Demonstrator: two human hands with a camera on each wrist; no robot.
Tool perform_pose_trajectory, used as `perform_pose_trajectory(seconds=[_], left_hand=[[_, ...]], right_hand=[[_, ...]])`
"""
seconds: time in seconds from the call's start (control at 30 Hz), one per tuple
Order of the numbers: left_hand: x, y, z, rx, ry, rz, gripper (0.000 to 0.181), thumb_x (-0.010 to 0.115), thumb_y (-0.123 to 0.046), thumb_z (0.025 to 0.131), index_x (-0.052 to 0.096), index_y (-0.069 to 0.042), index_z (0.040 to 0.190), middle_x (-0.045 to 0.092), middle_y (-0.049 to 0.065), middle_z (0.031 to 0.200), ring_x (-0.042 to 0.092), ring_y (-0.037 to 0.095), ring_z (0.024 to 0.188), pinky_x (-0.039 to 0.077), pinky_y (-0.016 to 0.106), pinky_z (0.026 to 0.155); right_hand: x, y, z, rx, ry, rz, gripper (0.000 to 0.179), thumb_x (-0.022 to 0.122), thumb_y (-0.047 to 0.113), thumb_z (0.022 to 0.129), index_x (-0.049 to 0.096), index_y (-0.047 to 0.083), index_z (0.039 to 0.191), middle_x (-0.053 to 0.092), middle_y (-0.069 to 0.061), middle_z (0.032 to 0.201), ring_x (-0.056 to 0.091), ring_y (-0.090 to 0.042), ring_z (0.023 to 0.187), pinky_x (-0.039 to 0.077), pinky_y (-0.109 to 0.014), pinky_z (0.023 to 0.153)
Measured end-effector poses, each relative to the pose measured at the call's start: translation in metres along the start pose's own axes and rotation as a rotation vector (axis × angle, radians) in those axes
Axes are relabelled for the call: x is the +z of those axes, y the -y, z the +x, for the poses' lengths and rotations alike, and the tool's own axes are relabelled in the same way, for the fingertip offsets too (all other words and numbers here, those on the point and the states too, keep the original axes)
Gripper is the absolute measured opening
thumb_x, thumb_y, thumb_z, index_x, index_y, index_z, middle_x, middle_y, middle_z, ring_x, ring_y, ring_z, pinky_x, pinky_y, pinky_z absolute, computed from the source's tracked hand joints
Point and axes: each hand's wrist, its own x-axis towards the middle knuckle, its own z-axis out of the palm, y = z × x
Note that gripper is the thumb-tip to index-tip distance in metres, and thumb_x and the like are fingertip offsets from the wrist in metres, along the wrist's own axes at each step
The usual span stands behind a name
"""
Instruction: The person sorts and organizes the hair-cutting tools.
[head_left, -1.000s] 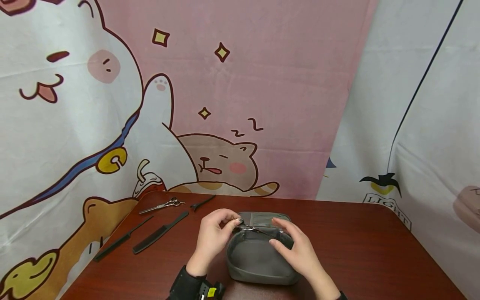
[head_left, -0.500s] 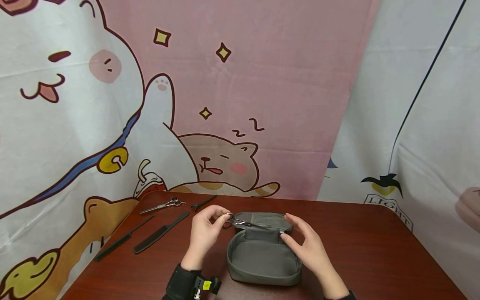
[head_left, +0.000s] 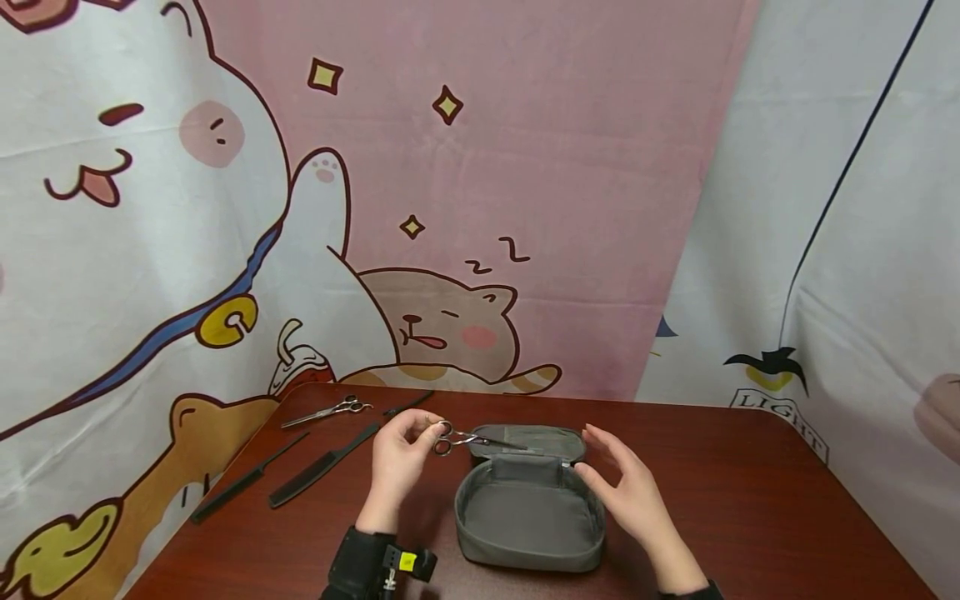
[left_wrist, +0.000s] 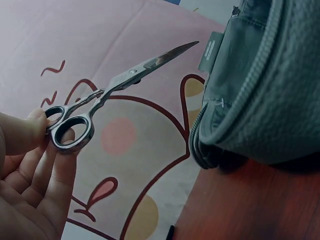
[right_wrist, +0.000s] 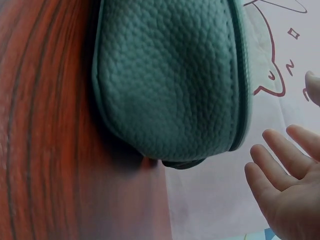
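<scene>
My left hand [head_left: 399, 465] pinches a pair of silver scissors [left_wrist: 131, 75] by the finger rings, between thumb and fingertips. Their blades point right, over the back of a grey zippered case [head_left: 528, 557], whose lid [head_left: 536, 435] lies folded back on the far side. Nothing shows inside the case's main compartment. My right hand [head_left: 633, 492] hovers by the case's right side, its fingers spread and holding nothing. In the right wrist view that hand [right_wrist: 287, 185] stands apart from the case's pebbled side wall [right_wrist: 170, 80].
On the left of the brown table [head_left: 750, 500] lie a second pair of scissors [head_left: 330, 411], a wide comb [head_left: 318, 471] and a thin-handled comb [head_left: 247, 479]. A small dark clip-like tool [head_left: 408, 403] is partly behind my left hand. A printed cloth [head_left: 570, 208] hangs behind.
My left hand has drawn the scissors to the left, away from the case's opening. My right hand has moved slightly right, off the case's edge.
</scene>
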Motion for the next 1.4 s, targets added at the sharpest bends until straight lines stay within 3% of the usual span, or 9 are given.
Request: perform_pose_trajectory(seconds=[0.27, 0.43, 0.7, 0.8, 0.97, 1.13, 1.4], left_hand=[[-0.003, 0.013, 0.003, -0.090, -0.052, -0.018, 0.005, 0.076, -0.008, 0.087, 0.074, -0.006, 0.092, 0.067, 0.004, 0.077, 0.066, 0.023, 0.070, 0.048, 0.028, 0.060], [-0.004, 0.020, 0.003, -0.123, -0.098, 0.005, 0.006, 0.076, -0.010, 0.087, 0.074, -0.006, 0.091, 0.065, 0.002, 0.076, 0.061, 0.016, 0.068, 0.045, 0.028, 0.059], [-0.007, 0.028, 0.004, -0.182, -0.139, -0.079, 0.011, 0.075, -0.007, 0.087, 0.072, 0.002, 0.093, 0.064, 0.008, 0.077, 0.059, 0.020, 0.067, 0.044, 0.027, 0.057], [-0.007, 0.030, 0.005, -0.218, -0.160, -0.104, 0.013, 0.075, -0.007, 0.088, 0.071, 0.004, 0.093, 0.064, 0.007, 0.078, 0.058, 0.015, 0.069, 0.044, 0.027, 0.058], [-0.006, 0.033, 0.007, -0.280, -0.193, -0.216, 0.011, 0.073, -0.002, 0.088, 0.070, 0.006, 0.094, 0.064, 0.006, 0.076, 0.061, 0.011, 0.065, 0.053, 0.028, 0.059], [-0.006, 0.038, 0.010, -0.347, -0.185, -0.350, 0.008, 0.071, 0.003, 0.087, 0.069, 0.008, 0.093, 0.065, 0.008, 0.077, 0.064, 0.012, 0.062, 0.055, 0.026, 0.057], [-0.008, 0.043, 0.019, -0.416, -0.136, -0.363, 0.018, 0.071, 0.000, 0.089, 0.066, 0.014, 0.099, 0.066, 0.004, 0.078, 0.064, 0.010, 0.064, 0.055, 0.026, 0.058]], right_hand=[[-0.003, -0.006, 0.000, 0.040, -0.003, -0.025, 0.053, 0.073, 0.016, 0.091, 0.053, 0.007, 0.139, 0.063, -0.011, 0.130, 0.059, -0.029, 0.117, 0.051, -0.043, 0.089], [-0.005, -0.009, 0.000, 0.050, -0.009, -0.027, 0.052, 0.074, 0.015, 0.091, 0.054, 0.005, 0.138, 0.064, -0.011, 0.129, 0.060, -0.029, 0.117, 0.050, -0.032, 0.090], [-0.007, -0.014, -0.001, 0.118, 0.009, -0.005, 0.051, 0.071, 0.019, 0.093, 0.052, 0.005, 0.139, 0.063, -0.012, 0.130, 0.059, -0.031, 0.118, 0.049, -0.053, 0.090], [-0.009, -0.018, -0.002, 0.153, 0.022, 0.017, 0.052, 0.070, 0.022, 0.094, 0.051, 0.005, 0.140, 0.062, -0.014, 0.131, 0.058, -0.033, 0.119, 0.047, -0.057, 0.092], [-0.012, -0.024, 0.002, 0.190, 0.049, 0.027, 0.053, 0.068, 0.024, 0.096, 0.050, 0.004, 0.141, 0.060, -0.018, 0.131, 0.057, -0.038, 0.119, 0.047, -0.056, 0.092], [-0.014, -0.029, 0.010, 0.217, 0.079, -0.001, 0.053, 0.068, 0.023, 0.096, 0.049, 0.001, 0.140, 0.059, -0.023, 0.131, 0.057, -0.040, 0.119, 0.047, -0.054, 0.093], [-0.016, -0.037, 0.018, 0.263, 0.160, -0.025, 0.057, 0.067, 0.026, 0.096, 0.047, -0.004, 0.141, 0.057, -0.026, 0.132, 0.057, -0.042, 0.118, 0.047, -0.053, 0.096]])
